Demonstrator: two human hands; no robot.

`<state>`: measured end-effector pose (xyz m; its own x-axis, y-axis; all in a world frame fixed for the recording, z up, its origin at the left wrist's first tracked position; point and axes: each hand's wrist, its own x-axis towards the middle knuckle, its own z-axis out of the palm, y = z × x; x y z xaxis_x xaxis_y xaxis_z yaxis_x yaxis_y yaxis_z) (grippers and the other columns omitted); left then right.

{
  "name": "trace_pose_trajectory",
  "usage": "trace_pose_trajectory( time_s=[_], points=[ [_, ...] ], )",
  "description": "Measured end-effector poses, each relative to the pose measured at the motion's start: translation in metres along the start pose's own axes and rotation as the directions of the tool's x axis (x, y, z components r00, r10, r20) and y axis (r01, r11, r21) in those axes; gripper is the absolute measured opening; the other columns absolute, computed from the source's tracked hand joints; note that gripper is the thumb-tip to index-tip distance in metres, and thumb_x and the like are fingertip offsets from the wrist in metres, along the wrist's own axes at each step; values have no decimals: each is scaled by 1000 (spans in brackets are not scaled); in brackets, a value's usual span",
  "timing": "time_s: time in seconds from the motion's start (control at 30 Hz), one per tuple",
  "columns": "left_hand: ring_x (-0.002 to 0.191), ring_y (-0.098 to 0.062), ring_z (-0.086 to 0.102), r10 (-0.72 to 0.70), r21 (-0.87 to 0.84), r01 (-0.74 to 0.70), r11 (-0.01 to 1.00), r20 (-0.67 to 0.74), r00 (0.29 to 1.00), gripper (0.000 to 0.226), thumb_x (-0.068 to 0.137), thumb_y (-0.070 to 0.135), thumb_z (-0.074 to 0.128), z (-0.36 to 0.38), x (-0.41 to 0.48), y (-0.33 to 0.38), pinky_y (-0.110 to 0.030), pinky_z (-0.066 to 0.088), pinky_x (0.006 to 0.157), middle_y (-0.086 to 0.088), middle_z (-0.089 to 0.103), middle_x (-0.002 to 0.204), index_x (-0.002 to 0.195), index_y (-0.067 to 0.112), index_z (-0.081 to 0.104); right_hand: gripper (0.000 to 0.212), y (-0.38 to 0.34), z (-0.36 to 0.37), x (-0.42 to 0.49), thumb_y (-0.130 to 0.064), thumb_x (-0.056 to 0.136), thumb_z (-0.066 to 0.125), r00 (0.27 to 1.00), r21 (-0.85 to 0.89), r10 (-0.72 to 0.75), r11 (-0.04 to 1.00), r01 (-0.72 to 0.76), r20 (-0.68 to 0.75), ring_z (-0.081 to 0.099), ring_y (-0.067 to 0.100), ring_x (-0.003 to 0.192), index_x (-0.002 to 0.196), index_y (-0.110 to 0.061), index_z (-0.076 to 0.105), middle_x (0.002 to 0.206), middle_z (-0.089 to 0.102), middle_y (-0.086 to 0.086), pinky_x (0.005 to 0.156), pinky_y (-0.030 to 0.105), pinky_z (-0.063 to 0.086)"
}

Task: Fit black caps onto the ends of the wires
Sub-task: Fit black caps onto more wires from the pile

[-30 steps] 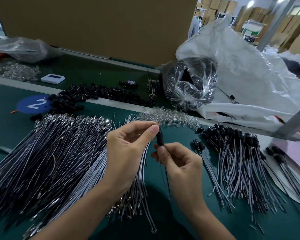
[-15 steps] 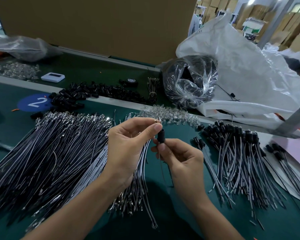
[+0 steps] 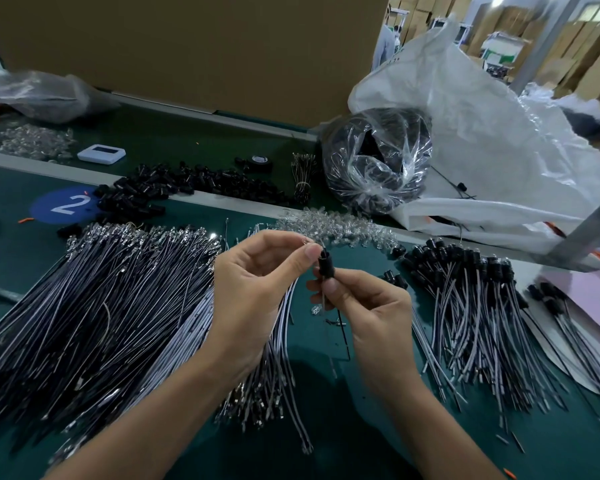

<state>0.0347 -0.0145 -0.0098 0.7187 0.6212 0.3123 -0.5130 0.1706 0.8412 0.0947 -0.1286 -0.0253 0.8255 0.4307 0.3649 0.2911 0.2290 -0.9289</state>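
Observation:
A small black cap [image 3: 326,267] stands upright between my two hands above the green table [image 3: 326,375]. My right hand [image 3: 364,306] pinches the cap's lower end, and a thin wire [image 3: 343,337] hangs down from it. My left hand [image 3: 253,289] holds its thumb and forefinger together at the cap's top, around a small clear part. A big fan of uncapped wires [image 3: 101,306] lies to the left. Wires with black caps fitted [image 3: 471,306] lie to the right. Loose black caps [image 3: 187,185] are heaped further back.
Clear plastic parts [image 3: 333,226] are scattered just beyond my hands. A wrapped black coil [image 3: 374,161] and a large white bag [image 3: 482,140] fill the right rear. A white device [image 3: 101,154], a blue "2" sticker [image 3: 65,204] and a cardboard wall [image 3: 187,46] are behind.
Both hands have held the cap in nearly the same spot. My left fingertips have shifted slightly at the cap's top.

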Motion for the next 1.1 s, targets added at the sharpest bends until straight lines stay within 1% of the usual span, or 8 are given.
trace_pose_trajectory(
  time_s=[0.1,0.2,0.27,0.37,0.47,0.63,0.9,1.1],
  points=[
    [73,-5,68,18,8,-19,1000,31,999,13,69,19,80,-2,1,-1,-14,52,70,2,74,77,82,22,77,26,0,1,-1,6,85,65,998,-10,8,1000,-8,54,70,13,70,87,-18,76,76,76,4,67,20,54],
    [75,-5,67,30,27,-32,999,74,997,16,74,18,76,-3,1,0,-15,53,66,1,75,82,89,23,80,15,1,2,-2,-2,84,66,995,-4,15,1000,-15,101,69,8,70,90,-11,76,75,75,3,67,16,50],
    [72,-5,68,34,33,-37,999,83,996,15,75,17,75,-3,0,0,-15,53,63,0,76,81,87,25,80,14,2,1,-2,-12,81,66,993,8,24,1000,-25,113,67,9,69,90,-11,76,74,75,3,67,16,49],
    [68,-5,67,44,18,-45,999,89,995,14,75,14,74,-2,0,0,-14,53,59,0,75,78,83,24,80,15,3,0,-2,-17,80,65,991,3,38,999,-39,129,67,10,70,90,-12,76,74,74,3,67,19,50],
    [65,-3,66,56,18,-57,998,91,994,13,75,14,74,-1,0,0,-14,52,58,2,74,76,81,24,79,16,3,0,-2,-18,80,65,988,10,60,998,-61,143,68,11,71,90,-12,76,74,75,4,66,19,50],
    [68,-3,67,63,29,-65,997,87,994,11,74,17,75,-2,0,-1,-13,52,59,2,74,79,81,24,79,15,5,0,-2,-19,81,65,984,-2,74,997,-75,160,69,11,72,89,-14,76,74,75,3,67,19,50],
    [62,-1,63,76,30,-80,996,111,991,10,76,16,73,-1,-3,1,-12,51,56,5,71,72,78,25,78,11,6,-1,-3,-13,86,66,981,-4,67,998,-68,180,68,9,72,90,-12,76,74,75,2,67,17,49],
    [63,0,64,65,40,-68,997,90,994,12,75,15,73,0,-2,1,-11,50,55,5,71,72,77,26,78,14,5,0,-4,-14,84,67,980,37,70,996,-78,189,68,9,72,91,-4,75,74,74,2,67,16,48]
  ],
)
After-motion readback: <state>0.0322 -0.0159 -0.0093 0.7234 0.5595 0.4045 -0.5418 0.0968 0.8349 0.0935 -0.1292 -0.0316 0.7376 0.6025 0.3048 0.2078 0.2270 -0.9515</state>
